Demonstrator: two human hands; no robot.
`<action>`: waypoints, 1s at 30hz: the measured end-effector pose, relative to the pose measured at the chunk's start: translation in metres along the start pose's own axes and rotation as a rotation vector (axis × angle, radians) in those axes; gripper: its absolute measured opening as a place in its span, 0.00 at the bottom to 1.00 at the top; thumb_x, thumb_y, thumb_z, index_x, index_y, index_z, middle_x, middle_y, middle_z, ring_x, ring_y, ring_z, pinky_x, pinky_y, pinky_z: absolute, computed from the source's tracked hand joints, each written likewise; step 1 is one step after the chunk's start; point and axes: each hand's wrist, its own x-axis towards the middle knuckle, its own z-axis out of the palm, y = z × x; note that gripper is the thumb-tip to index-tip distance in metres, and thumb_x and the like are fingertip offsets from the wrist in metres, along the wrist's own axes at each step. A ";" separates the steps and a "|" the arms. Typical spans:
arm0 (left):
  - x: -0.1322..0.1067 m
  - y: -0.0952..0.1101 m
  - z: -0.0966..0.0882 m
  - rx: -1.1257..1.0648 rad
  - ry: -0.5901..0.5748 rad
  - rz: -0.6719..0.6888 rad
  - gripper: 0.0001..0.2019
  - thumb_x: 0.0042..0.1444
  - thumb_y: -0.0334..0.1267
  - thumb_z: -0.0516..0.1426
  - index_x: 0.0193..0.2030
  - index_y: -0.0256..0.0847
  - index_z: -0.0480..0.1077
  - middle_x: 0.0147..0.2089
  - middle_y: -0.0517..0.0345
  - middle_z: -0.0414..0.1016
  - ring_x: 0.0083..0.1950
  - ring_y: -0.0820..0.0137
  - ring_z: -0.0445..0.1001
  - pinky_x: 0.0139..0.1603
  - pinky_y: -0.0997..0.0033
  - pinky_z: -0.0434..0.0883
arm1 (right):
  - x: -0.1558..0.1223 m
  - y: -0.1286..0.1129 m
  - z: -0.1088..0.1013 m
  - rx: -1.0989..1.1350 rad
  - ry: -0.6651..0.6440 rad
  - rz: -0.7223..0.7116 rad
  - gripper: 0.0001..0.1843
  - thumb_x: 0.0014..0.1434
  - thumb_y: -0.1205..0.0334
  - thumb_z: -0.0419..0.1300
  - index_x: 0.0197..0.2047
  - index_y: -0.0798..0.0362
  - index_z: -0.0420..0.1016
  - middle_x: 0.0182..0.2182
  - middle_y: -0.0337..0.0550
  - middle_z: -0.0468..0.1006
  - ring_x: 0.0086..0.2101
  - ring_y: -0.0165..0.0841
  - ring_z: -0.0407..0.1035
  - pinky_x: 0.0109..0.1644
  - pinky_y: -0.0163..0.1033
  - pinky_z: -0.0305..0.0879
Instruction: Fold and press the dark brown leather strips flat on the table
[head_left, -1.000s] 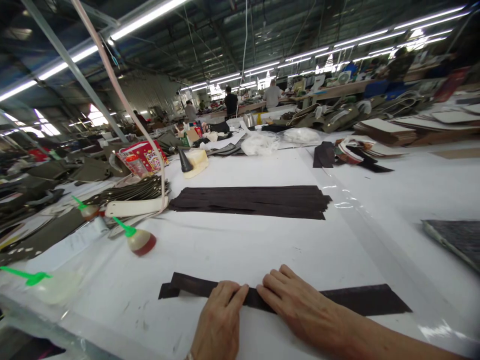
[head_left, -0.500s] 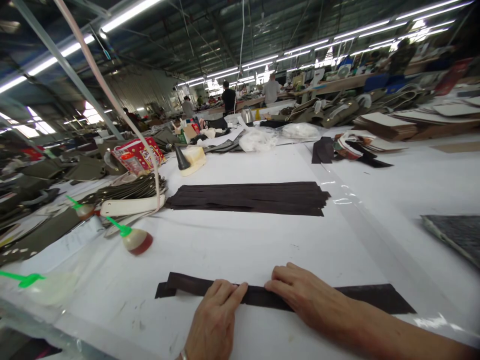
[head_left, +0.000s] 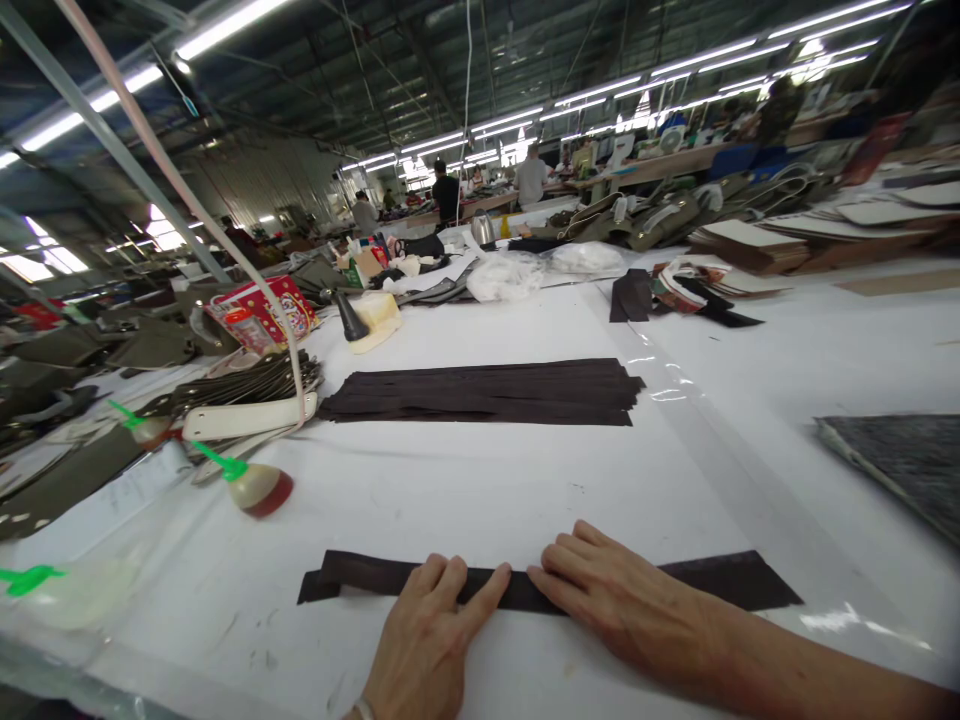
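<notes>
1. The strip [head_left: 720, 582] lies flat on the table [head_left: 480, 490], on the near side of the stack [head_left: 480, 392] and well apart from it, running the same way as the stack.
2. My left hand [head_left: 427, 640] is open, palm down, its fingers pressing on the middle of the strip. It grips nothing.
3. My right hand [head_left: 611, 600] is also open and flat, pressing the strip just beside the left hand. The fingertips of the two hands nearly meet.
4. I judge the strip to be thin, light and limp, like cut fabric or soft leather. It would sag if lifted by one end, and it could slide on the glossy table.
5. The best hold looks like a pinch at each bare end, or flat palms as now. The left end looks doubled over, so it may shift.
6. Compared with half a second ago, both hands are still pressing the middle of the strip. My left fingers have crept a little toward the right hand.
7. The stack and the bottle [head_left: 251, 487] to its near left look unmoved.
</notes>
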 end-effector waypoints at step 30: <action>0.042 0.050 -0.002 -0.185 0.165 0.191 0.29 0.51 0.18 0.44 0.61 0.35 0.58 0.50 0.46 0.66 0.48 0.61 0.66 0.48 0.60 0.71 | -0.050 0.011 -0.013 -0.124 0.063 0.014 0.11 0.66 0.74 0.45 0.36 0.57 0.67 0.31 0.42 0.65 0.31 0.33 0.57 0.41 0.42 0.53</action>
